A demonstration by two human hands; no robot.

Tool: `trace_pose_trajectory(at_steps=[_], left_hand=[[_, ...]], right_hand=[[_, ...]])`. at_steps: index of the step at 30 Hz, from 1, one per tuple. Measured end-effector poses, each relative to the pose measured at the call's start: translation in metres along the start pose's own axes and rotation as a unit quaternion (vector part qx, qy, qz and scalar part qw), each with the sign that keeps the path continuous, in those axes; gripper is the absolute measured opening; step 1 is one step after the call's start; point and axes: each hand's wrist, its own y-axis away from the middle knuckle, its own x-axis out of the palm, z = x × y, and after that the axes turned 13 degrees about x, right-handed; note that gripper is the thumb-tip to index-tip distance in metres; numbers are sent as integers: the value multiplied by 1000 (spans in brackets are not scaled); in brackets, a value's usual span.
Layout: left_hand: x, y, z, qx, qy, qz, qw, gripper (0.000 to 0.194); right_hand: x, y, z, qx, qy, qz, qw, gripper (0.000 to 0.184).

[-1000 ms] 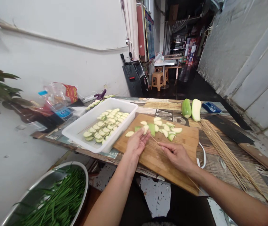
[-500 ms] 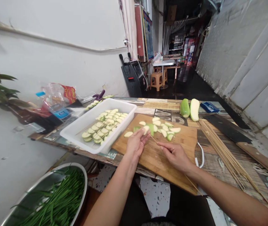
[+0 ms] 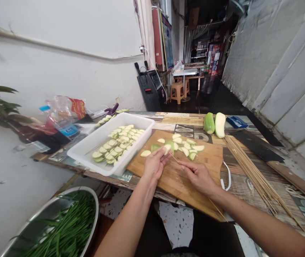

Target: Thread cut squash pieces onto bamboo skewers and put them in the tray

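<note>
Above the smooth wooden cutting board, the left hand pinched a pale, rounded vegetable slice between closed fingertips, forward-left of the right hand, whose curled fingers gripped a thin, straight bamboo skewer aimed lengthwise at the slice, its tip's contact unclear.

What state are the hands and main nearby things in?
Bare left hand: pinching pale squash slice
Bare right hand: gripping thin wooden skewer
White plastic tray: uncovered, holding skewered slices
Brown wooden board: bearing loose slices
Tan wooden skewers: bundled loosely
Black knife, wooden handle: lying flat
Shiny metal bowl: holding green stalks
Pale squash piece: flesh exposed
Green squash piece: skin on
</note>
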Motion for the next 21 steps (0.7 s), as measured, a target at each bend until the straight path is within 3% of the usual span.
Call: trace_pose_trajectory(at_steps=[21], left_hand=[[2,2,3,-23,21,15,999,11]], right_hand=[[1,-1,1,7,2,-13,1000,32]])
